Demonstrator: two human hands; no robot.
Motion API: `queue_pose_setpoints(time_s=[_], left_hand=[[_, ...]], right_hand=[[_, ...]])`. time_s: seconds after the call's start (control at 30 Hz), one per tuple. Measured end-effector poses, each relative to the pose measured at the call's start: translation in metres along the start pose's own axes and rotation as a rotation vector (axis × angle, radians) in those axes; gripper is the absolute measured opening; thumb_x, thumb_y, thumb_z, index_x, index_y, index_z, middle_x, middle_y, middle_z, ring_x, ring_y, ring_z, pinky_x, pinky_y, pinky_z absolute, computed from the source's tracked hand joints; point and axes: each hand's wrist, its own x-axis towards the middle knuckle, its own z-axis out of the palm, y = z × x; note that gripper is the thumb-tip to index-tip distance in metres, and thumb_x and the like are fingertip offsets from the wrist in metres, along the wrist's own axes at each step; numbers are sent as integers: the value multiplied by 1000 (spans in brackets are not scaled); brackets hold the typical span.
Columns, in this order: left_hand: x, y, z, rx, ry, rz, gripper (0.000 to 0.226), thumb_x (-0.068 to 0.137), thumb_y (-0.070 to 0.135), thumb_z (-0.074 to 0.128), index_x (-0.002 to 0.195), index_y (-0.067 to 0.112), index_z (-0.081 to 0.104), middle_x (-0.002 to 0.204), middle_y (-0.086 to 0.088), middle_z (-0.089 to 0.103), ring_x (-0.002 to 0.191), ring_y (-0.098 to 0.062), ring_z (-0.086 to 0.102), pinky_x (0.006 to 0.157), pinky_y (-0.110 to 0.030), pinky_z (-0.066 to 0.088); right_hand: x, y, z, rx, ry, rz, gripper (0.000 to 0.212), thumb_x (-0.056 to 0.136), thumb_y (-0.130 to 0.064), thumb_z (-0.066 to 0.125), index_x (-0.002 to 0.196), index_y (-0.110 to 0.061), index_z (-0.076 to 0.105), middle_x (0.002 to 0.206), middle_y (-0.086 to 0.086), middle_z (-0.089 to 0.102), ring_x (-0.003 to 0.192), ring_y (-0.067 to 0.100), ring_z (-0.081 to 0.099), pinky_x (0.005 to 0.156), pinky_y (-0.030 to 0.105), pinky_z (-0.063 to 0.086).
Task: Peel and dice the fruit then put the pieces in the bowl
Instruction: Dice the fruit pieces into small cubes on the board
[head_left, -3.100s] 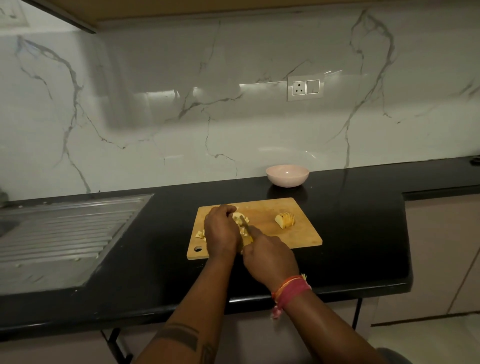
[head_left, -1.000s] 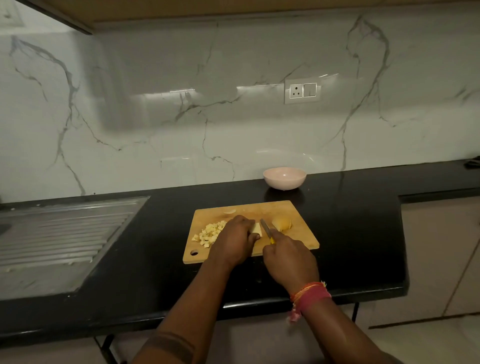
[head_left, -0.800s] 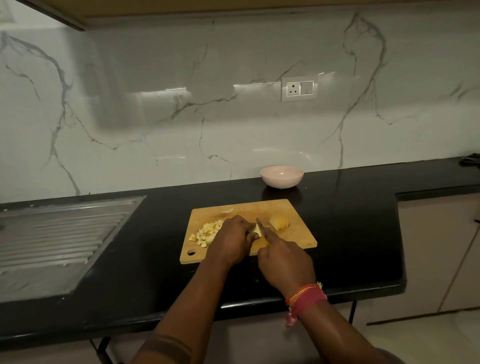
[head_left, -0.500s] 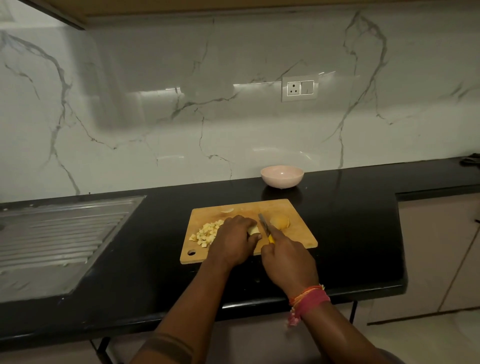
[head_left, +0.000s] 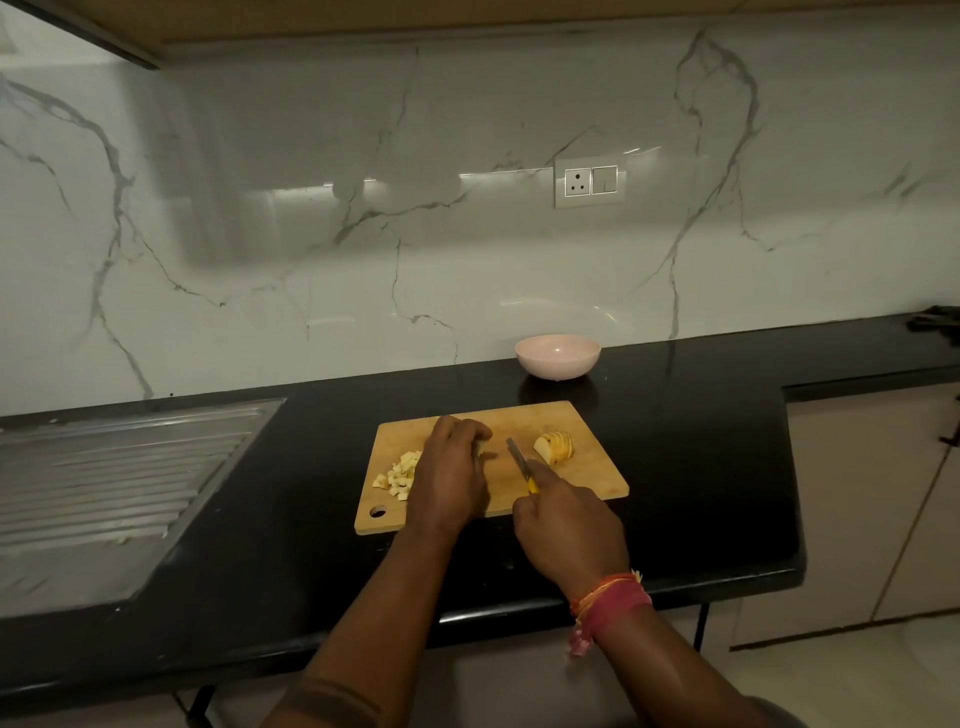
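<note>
A wooden cutting board lies on the black counter. Several pale fruit cubes are heaped on its left side. A sliced yellow fruit chunk sits on its right side. My left hand rests curled over the board's middle, pinching a small fruit piece at its fingertips. My right hand grips a yellow-handled knife, whose blade points away from me between the small piece and the sliced chunk. A pink bowl stands empty behind the board near the wall.
A steel sink drainboard fills the counter's left part. The counter's front edge runs just below my wrists and its right end drops off by pale cabinet doors. A wall socket sits on the marble backsplash.
My left hand has slid left with the small fruit piece, away from the knife. The blade now stands apart from that piece, and the sliced chunk is fully uncovered.
</note>
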Motion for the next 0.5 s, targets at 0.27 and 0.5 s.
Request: queue_pose_setpoints(time_s=[0.27,0.5], left_hand=[[1,3,-2,87,-2,-80,26,97,6,55,118,23,53,102,0,64,92,-15,56,77,-37,55],[2,6,-4,63,120,-120,18,105,18,42,122,22,48,94,2,60,87,-15,54,69,-34,47]], right_hand=[[1,-1,0,7,18,-2,52,97,-35,44,150,-38,40,68,-8,55,61,6,52,53,26,42],[0,0,0,28,8,1,53,97,-35,43,150,-37,40,69,-8,57,63,8,54,56,27,45]])
